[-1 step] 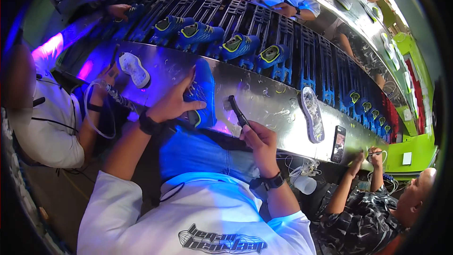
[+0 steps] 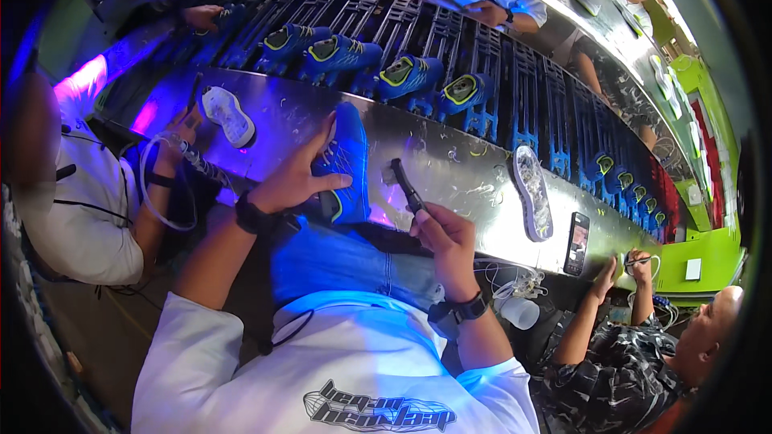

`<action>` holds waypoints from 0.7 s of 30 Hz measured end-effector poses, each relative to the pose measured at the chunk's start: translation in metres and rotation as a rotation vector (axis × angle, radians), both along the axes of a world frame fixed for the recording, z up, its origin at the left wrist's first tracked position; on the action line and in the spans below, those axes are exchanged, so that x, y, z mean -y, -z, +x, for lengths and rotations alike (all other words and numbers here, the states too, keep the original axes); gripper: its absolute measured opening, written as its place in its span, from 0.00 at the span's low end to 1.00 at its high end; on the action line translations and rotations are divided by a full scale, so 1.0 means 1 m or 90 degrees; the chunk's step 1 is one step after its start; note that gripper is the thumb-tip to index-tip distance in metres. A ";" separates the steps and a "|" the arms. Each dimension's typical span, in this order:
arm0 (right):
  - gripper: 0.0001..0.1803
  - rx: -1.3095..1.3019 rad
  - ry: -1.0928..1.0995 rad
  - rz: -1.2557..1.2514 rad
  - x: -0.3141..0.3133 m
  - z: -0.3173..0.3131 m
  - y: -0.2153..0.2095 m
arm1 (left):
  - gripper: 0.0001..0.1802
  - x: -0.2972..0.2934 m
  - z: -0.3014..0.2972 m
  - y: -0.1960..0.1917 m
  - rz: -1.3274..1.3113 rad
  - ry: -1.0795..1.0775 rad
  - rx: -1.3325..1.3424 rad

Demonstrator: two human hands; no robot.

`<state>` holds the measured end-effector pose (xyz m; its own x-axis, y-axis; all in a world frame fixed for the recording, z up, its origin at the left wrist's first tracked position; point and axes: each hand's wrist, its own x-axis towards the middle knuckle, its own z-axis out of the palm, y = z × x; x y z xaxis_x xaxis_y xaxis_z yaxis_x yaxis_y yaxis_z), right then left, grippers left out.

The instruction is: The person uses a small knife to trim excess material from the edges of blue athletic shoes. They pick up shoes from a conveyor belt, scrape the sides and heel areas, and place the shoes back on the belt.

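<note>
Blue shoe (image 2: 352,157): held in the left hand (image 2: 294,181) at the near edge of the metal table (image 2: 474,193), toe pointing away, thumb laid against its side, other fingers partly hidden; in the right hand (image 2: 449,235), a dark brush (image 2: 408,191), fingers curled around its handle, head near the shoe but not touching; farther right, on the metal, a white sole (image 2: 531,197) and a phone (image 2: 577,243)

A black phone (image 2: 576,243) lies on the metal bench (image 2: 490,205), left of a green panel (image 2: 674,273).
</note>
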<state>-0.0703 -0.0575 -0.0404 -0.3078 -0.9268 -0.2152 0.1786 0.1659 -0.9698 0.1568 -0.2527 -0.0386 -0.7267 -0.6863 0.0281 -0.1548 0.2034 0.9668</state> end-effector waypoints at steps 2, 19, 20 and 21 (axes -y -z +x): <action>0.14 0.026 0.008 -0.020 0.000 -0.001 -0.013 | 0.59 -0.016 -0.001 -0.011 0.027 0.053 -0.008; 0.12 -0.247 0.094 -0.044 -0.012 0.006 -0.035 | 0.54 -0.051 -0.001 -0.045 0.174 0.121 -0.042; 0.12 -0.254 0.086 -0.041 -0.009 0.004 -0.038 | 0.54 -0.052 -0.001 -0.047 0.193 0.126 -0.047; 0.12 -0.260 0.078 -0.038 -0.007 0.001 -0.040 | 0.54 -0.052 -0.002 -0.049 0.211 0.130 -0.052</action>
<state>-0.0693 -0.0505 0.0000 -0.4645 -0.8856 0.0007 -0.2076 0.1081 -0.9722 0.1545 -0.2003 0.0104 -0.8534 -0.5099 -0.1082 -0.0638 -0.1039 0.9925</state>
